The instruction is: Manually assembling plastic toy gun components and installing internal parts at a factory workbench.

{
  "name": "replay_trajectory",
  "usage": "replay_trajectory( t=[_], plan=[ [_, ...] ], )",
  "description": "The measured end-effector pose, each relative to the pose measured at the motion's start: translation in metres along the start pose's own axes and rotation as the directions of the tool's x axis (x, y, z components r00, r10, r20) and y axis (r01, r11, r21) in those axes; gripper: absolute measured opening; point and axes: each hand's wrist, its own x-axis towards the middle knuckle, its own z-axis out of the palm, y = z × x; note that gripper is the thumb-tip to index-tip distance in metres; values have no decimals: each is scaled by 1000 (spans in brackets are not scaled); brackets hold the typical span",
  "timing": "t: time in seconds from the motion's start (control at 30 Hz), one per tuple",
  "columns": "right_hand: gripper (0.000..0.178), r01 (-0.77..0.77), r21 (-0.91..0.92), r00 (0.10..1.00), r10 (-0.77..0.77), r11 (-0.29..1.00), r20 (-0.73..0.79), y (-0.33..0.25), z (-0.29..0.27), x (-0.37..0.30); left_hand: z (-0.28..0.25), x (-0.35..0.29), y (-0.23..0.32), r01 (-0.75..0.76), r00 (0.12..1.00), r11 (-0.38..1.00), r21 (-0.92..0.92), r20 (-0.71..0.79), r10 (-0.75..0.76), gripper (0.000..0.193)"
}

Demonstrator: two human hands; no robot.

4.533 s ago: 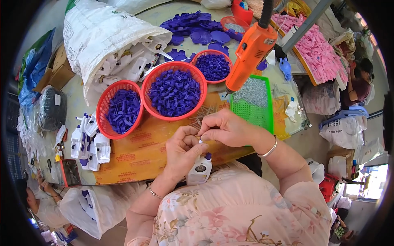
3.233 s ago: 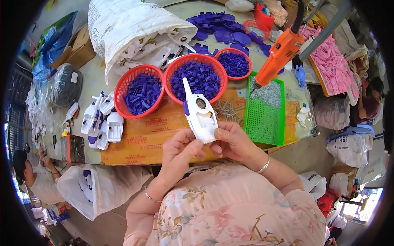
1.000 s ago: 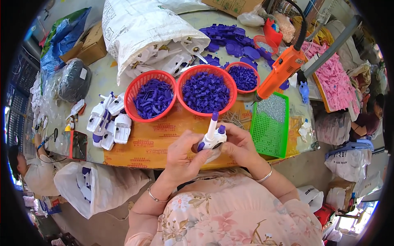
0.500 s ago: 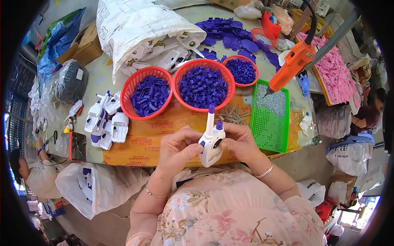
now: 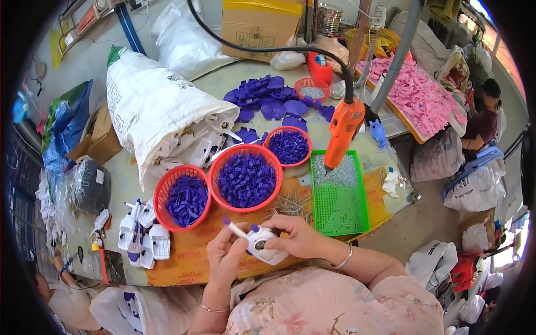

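A white toy walkie-talkie shell [image 5: 269, 251] with a purple-tipped antenna and a dark round centre is held between both hands near the table's front edge. My left hand [image 5: 225, 254] pinches its left side by the antenna's base. Around its right side curl the fingers of my right hand [image 5: 301, 237], the thumb near the dark round part. The antenna leans up and left. Just beyond are red baskets of small purple parts: a left one [image 5: 183, 198], a middle one [image 5: 245, 177] and a smaller one [image 5: 287, 146]. Loose metal pins [image 5: 290, 205] lie beside my right hand.
An orange electric screwdriver [image 5: 341, 134] hangs over a green tray [image 5: 339, 215] holding small screws. White shells [image 5: 144, 234] are piled at left, below a large white sack [image 5: 162, 106]. Purple plates [image 5: 273, 109] lie farther back. At right is a tray of pink parts [image 5: 416, 95], near another person [image 5: 484, 120].
The walkie-talkie shell has tipped left, its antenna going from upright to slanted. Both hands still hold it. The view has shifted, showing more of the table's far side.
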Motion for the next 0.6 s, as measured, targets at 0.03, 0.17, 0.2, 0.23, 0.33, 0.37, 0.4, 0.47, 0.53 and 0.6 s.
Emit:
replay_trajectory(
  t=[0.03,0.17,0.2,0.23,0.33,0.37,0.4,0.47,0.53,0.6],
  plan=[
    [36,6,-2,1000,-6,1000,-6,-2,-2,0,5,1,1,15,998,999,36,-59,-12,19],
    [33,97,-253,995,-88,963,47,-8,-15,-2,3,9,-5,39,992,991,130,-126,-22,11],
    [26,114,-407,986,-153,906,-65,-8,-26,-3,-2,12,-9,18,988,990,138,-157,4,12],
    [20,104,-553,960,-229,827,-163,-12,-38,-4,-8,14,-9,42,985,996,84,-169,-27,12],
    [19,-286,-568,882,-20,771,-471,-23,-96,0,-22,22,-13,53,987,997,52,-153,-44,13],
    [20,-230,-582,836,-148,780,-529,-24,-113,3,-19,20,-6,61,991,997,-36,-117,-65,14],
    [20,-227,-563,798,-180,794,-575,-23,-128,18,-18,22,-8,96,990,988,-120,-91,-108,14],
    [17,-181,-600,741,-293,779,-604,-7,-164,52,-11,28,-13,214,973,967,-140,-52,-223,23],
    [14,-132,-667,753,-364,733,-549,41,-204,93,-4,32,-20,265,963,958,-109,-21,-269,30],
    [16,-129,-680,776,-354,722,-522,74,-224,123,3,30,-22,289,954,943,-164,-29,-297,29]
  ],
)
